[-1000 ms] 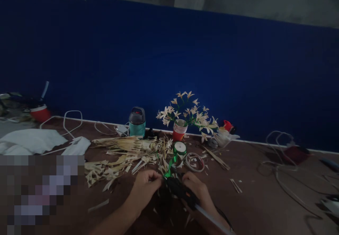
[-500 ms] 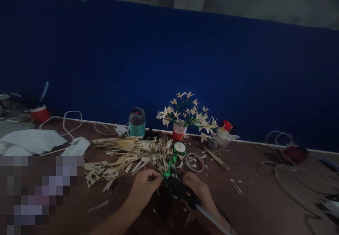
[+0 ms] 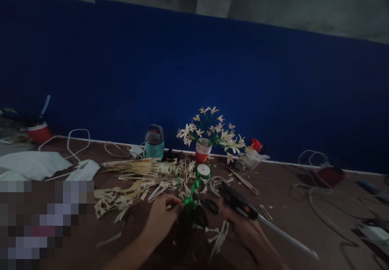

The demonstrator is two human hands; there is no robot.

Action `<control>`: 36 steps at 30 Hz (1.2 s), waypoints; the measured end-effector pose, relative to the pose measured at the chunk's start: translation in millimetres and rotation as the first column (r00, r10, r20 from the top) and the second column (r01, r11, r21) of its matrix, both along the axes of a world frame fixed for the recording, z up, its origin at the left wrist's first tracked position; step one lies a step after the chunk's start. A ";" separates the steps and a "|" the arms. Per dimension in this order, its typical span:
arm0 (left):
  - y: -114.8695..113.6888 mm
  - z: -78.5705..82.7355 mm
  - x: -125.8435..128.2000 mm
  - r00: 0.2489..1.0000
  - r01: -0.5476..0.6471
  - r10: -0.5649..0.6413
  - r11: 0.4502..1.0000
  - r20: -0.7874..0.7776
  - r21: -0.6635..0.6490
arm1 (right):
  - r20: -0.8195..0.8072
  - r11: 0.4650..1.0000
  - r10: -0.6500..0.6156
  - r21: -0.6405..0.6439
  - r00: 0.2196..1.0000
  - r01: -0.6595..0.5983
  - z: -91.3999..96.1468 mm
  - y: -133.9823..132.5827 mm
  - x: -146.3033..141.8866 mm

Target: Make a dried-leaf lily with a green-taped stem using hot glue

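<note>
Both sides bare, right here!
That's my left hand (image 3: 162, 213), rounded at the back, left forearm (image 3: 133, 247) uncovered to the view's edge; and here's my right hand (image 3: 235, 217), outline blurred, right forearm (image 3: 261, 243) bare too.

you are at what looks like a craft workshop table: a long brown tabletop (image 3: 285, 225) runs along a deep blue partition (image 3: 194, 67), with a bare grey wall (image 3: 288, 8) showing above it. the signs of craft work lie right in front of you, with pale dried strips (image 3: 133, 168) and cut scraps (image 3: 111, 199) strewn about, a spool of green ribbon (image 3: 203, 170) near them, and what appears to be a glue gun (image 3: 238, 203) in your right hand (image 3: 236, 221). behind the spool, pale flowers (image 3: 226, 135) on green stems stand in red-and-white cups (image 3: 202, 153).
</note>
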State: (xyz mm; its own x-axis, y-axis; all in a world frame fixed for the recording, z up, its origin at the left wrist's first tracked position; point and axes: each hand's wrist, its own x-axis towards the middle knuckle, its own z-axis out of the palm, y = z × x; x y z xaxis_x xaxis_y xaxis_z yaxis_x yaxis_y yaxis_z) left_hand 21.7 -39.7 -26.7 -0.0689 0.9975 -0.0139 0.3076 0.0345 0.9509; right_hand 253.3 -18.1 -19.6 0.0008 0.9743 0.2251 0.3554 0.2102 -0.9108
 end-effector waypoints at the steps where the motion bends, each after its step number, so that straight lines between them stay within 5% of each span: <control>1: 0.2 -0.2 0.1 1.000 0.005 -0.005 1.000 0.012 -0.003 | 0.035 1.000 -0.024 0.016 0.999 0.024 -0.4 4.1 4.6; 4: -0.3 1.7 0.4 0.998 0.028 -0.027 1.000 0.052 -0.014 | 0.383 0.993 -0.112 0.075 0.917 0.090 -5.5 16.6 23.2; 7: -1.8 6.1 0.6 0.994 0.047 -0.042 0.998 0.102 -0.045 | 0.777 0.986 -0.153 0.081 0.611 0.145 -14.3 22.0 36.4; 9: -2.9 9.2 0.7 0.990 0.058 -0.049 0.996 0.129 -0.066 | 0.821 0.975 -0.204 0.124 0.532 0.183 -16.8 20.2 34.4; 12: -4.2 12.2 1.3 0.983 0.082 -0.067 0.993 0.171 -0.081 | 0.643 0.969 -0.229 0.221 0.731 0.109 -9.7 11.8 12.0; 13: -4.5 12.5 1.7 0.979 0.093 -0.076 0.992 0.190 -0.080 | 0.532 0.983 -0.085 0.185 0.842 -0.018 -5.1 8.2 0.5; 15: -4.9 12.5 2.7 0.970 0.112 -0.093 0.991 0.226 -0.073 | 0.262 0.977 0.202 0.016 0.944 -0.213 4.7 1.0 -24.3; 17: -5.0 12.0 3.6 0.965 0.123 -0.105 0.991 0.240 -0.060 | 0.000 0.916 0.358 -0.193 0.934 -0.351 12.6 -4.2 -46.3; 20: -4.4 11.5 3.3 0.976 0.098 -0.088 0.994 0.199 -0.039 | -0.234 0.874 0.317 -0.305 0.919 -0.379 16.5 -5.5 -65.3; 28: -0.2 2.8 -0.2 0.995 -0.014 0.030 0.986 -0.093 0.165 | -0.237 0.907 0.206 -0.319 0.950 -0.276 0.6 -4.8 -67.8; 36: -5.7 4.1 6.1 0.888 0.010 0.155 0.935 -0.434 0.355 | -0.259 0.932 0.087 -0.321 0.962 -0.170 2.2 -18.0 -77.3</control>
State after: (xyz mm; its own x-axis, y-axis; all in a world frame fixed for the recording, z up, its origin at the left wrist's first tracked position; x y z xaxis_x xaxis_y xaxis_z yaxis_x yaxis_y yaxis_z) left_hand 27.8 -45.4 -22.6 -0.0575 0.9264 0.3722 0.7113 -0.2236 0.6664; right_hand 176.1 -36.1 -17.4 -0.1172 0.9873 -0.1076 0.1115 -0.0946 -0.9893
